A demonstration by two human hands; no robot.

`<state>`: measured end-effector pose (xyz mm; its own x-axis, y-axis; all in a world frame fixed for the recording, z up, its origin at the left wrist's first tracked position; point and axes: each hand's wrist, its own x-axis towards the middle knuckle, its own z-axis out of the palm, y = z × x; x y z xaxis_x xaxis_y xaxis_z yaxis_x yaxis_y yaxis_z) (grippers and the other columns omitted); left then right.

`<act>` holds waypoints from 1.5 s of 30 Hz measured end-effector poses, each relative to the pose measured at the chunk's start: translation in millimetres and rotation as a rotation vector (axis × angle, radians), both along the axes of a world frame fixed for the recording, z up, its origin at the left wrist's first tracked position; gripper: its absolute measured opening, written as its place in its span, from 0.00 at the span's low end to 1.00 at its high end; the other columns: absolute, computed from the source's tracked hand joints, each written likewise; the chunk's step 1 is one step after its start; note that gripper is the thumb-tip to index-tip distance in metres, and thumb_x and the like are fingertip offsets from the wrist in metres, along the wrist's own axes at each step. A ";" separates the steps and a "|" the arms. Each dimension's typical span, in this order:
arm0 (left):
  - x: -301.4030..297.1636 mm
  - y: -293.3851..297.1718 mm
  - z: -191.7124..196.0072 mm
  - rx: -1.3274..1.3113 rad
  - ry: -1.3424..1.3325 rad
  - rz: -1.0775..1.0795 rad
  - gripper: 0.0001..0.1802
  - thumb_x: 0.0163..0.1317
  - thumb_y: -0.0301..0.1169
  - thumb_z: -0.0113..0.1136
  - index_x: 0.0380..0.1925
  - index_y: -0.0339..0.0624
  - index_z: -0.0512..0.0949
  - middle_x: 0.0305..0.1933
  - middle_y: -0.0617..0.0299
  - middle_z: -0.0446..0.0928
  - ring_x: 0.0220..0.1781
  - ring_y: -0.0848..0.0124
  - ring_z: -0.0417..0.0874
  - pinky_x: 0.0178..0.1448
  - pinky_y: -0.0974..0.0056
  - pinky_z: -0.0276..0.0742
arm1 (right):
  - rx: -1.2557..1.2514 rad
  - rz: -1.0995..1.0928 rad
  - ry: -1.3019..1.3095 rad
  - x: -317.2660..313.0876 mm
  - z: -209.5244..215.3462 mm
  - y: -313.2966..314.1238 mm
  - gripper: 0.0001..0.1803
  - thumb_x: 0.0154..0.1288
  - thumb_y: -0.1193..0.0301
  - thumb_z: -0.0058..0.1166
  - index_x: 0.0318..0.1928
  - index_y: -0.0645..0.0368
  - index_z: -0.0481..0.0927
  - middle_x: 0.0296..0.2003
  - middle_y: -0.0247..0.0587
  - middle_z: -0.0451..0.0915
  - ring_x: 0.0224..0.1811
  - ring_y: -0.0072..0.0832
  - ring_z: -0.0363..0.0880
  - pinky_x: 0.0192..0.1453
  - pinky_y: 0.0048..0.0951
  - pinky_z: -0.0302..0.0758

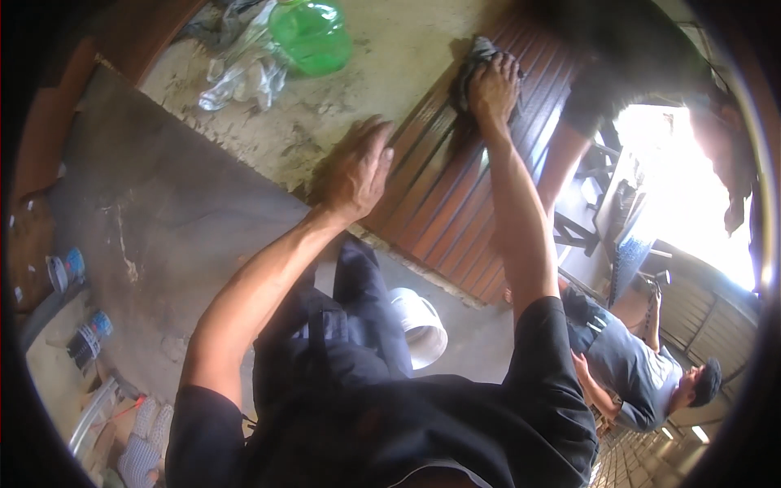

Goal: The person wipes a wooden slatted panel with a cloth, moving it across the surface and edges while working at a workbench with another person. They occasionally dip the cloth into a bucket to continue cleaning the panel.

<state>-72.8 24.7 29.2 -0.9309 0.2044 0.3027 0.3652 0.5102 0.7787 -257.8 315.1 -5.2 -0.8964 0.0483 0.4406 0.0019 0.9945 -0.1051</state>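
My right hand (494,91) presses a dark, bunched-up rag (478,57) against a reddish-brown panel with dark grooves (455,220). The rag is near the panel's far left edge, and the panel's surface shines in places. My left hand (358,172) is beside the panel's left edge with nothing in it, fingers stretched out and thumb apart. Whether it touches the surface beneath, I cannot tell.
A green translucent plastic bottle (311,37) and crumpled clear plastic (248,77) lie at the far left. A white bucket (425,329) is by my legs. Someone's bare limb (563,163) comes close to the panel's right side. Another person (626,358) is at the right.
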 end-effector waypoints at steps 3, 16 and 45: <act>9.2 -9.9 -1.8 0.156 -0.130 0.025 0.25 0.87 0.39 0.46 0.73 0.36 0.73 0.72 0.40 0.79 0.74 0.43 0.80 0.78 0.49 0.74 | -0.022 0.080 -0.011 13.4 5.1 -32.8 0.34 0.80 0.58 0.49 0.76 0.69 0.71 0.79 0.64 0.68 0.84 0.58 0.62 0.86 0.56 0.59; 3.0 -20.4 -18.5 0.643 -0.260 0.039 0.30 0.88 0.52 0.45 0.74 0.40 0.74 0.69 0.55 0.86 0.73 0.61 0.82 0.80 0.58 0.71 | -0.101 0.372 -0.429 288.5 52.0 -155.8 0.41 0.73 0.65 0.59 0.81 0.71 0.64 0.83 0.69 0.59 0.88 0.63 0.52 0.90 0.62 0.51; -112.2 55.0 -64.6 0.316 -0.339 -0.150 0.24 0.80 0.42 0.59 0.65 0.37 0.83 0.64 0.49 0.87 0.69 0.56 0.84 0.77 0.54 0.77 | -0.016 0.194 -0.099 179.9 13.2 -61.4 0.30 0.79 0.65 0.50 0.71 0.77 0.73 0.72 0.71 0.75 0.79 0.63 0.68 0.87 0.57 0.59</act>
<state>-185.1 79.7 -35.4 -0.9553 0.2903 0.0564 0.1156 0.1908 0.9748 -78.0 253.7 8.1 -0.9284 -0.1226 0.3507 -0.1780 0.9754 -0.1301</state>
